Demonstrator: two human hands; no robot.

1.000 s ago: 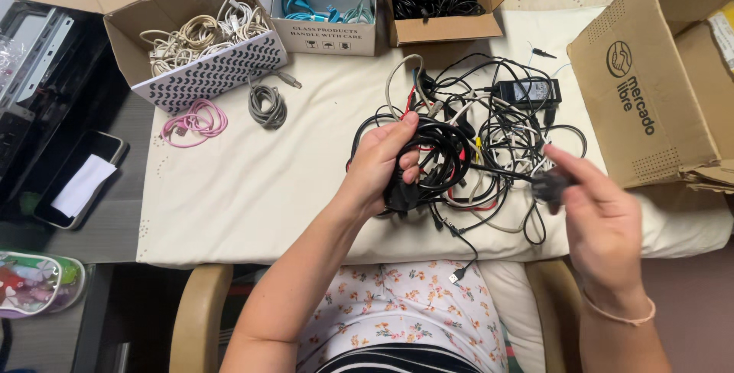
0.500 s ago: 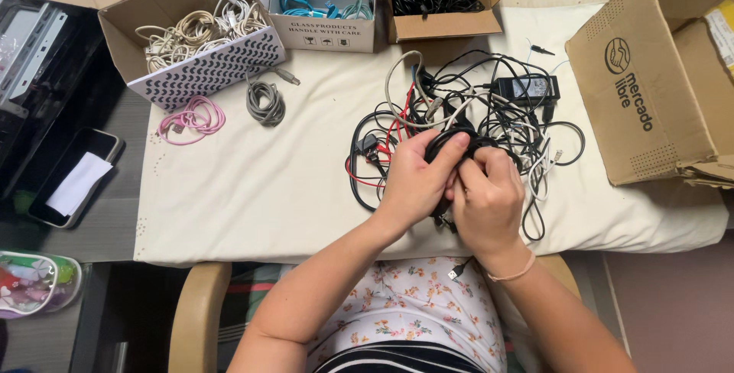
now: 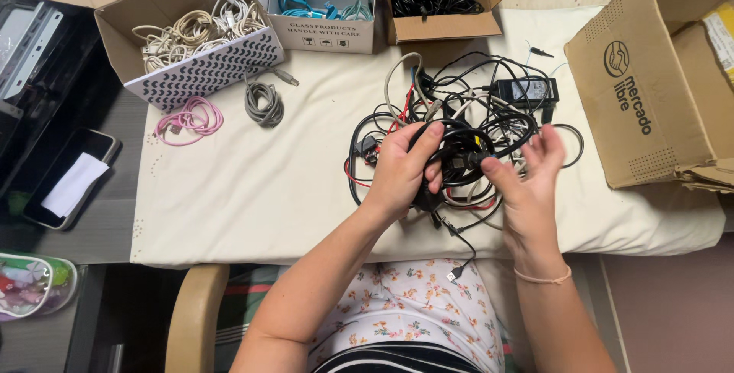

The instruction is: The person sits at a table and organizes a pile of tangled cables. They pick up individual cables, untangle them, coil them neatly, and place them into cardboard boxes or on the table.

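Black cable [image 3: 459, 151], a looped bit lifted off the tangled cable pile [image 3: 466, 124] mid-table, sits between both hands now; half a sec ago the hands were bunched tight together over the pile, now they've spread a little w/ the loop raised. Left hand [image 3: 401, 170] is clenched round the cable bundle, right hand [image 3: 527, 170] pinches a plug end w/ thumb & finger, other fingers splayed, so one lead looks to be getting teased free. Farther out: black power adapter [image 3: 527, 90] at pile's far edge, grey coiled cable [image 3: 264, 103] & pink coiled cable [image 3: 189, 119] on the cream cloth [image 3: 252, 189], boxes of cables along the back, big cardboard box [image 3: 657, 90] at right.

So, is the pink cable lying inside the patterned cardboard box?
No, the coiled pink cable lies on the cream cloth, outside and just below the patterned cardboard box, which holds whitish cables.
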